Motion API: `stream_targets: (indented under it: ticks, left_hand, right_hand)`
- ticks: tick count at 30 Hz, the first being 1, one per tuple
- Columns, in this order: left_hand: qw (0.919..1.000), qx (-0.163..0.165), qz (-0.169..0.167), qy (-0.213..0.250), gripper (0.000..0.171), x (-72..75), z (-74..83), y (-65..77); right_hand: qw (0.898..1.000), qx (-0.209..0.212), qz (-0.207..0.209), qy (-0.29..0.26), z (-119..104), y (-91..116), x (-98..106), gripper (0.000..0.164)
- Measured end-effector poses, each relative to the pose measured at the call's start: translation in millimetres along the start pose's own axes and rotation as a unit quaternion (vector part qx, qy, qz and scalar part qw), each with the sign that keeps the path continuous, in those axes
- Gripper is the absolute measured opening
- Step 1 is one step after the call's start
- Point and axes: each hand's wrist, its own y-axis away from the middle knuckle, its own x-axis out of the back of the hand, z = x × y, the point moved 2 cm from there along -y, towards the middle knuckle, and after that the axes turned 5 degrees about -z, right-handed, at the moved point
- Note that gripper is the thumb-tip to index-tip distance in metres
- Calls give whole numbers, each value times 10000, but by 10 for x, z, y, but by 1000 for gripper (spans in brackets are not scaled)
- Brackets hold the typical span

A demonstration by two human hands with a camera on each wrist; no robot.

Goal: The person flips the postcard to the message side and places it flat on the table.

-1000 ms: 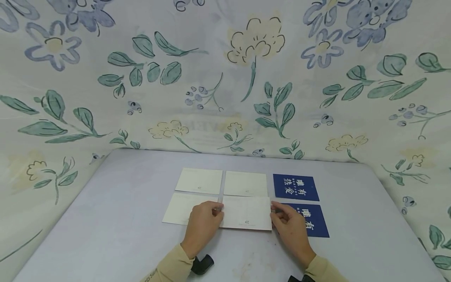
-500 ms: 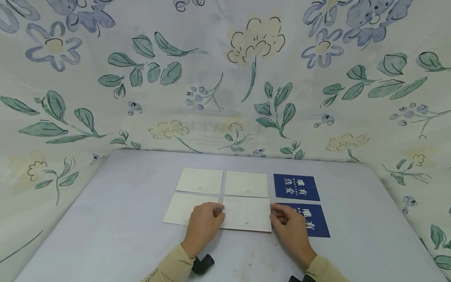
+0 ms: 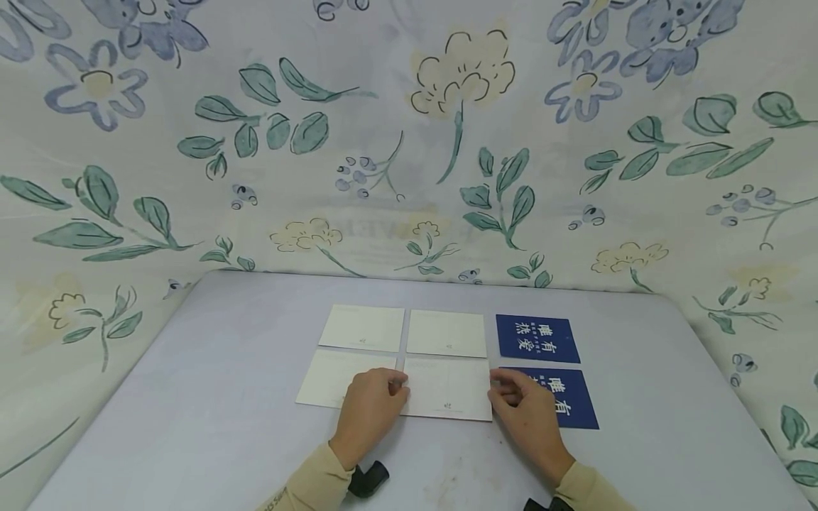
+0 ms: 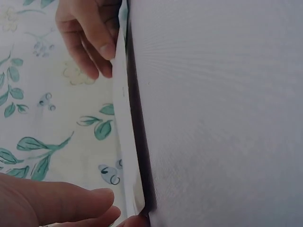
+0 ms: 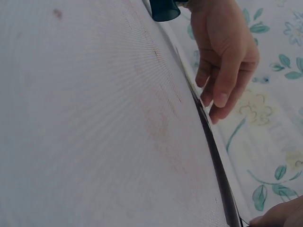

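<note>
A cream-white card (image 3: 446,389) lies front centre on the white table, between the two hands. My left hand (image 3: 372,403) holds its left edge with curled fingers and thumb, overlapping the front-left cream card (image 3: 322,380). On the opposite edge my right hand (image 3: 529,419) holds the card with bent fingers and thumb. Partly behind that hand is a dark blue card (image 3: 578,415) with white characters. The left wrist view shows the card (image 4: 124,94) edge-on, with a dark strip beneath it. In the right wrist view my right hand (image 5: 279,215) is at one end of it.
Two cream cards, one back left (image 3: 362,328) and one back middle (image 3: 446,333), lie behind. Another blue card (image 3: 537,339) is at back right. A black wrist device (image 3: 368,480) shows near the left sleeve (image 3: 313,479). Floral cloth (image 3: 409,142) hangs behind the table (image 3: 211,369).
The held card has come down slightly towards the person, its back edge now just apart from the card behind. Both hands keep their hold and have barely moved.
</note>
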Motion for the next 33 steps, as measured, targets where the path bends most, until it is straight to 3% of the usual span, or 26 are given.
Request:
stream_targets:
  ticks: [25,33]
  left_hand:
    - [9989,-239,73,-396,12,-21,19,17]
    - [9989,-108,77,-443,13,-29,27,18]
  right_hand:
    - [9981,-69,-108,604,-17,-3,-14,21]
    - [9970,13,-198,744,-42,-8,-16,19]
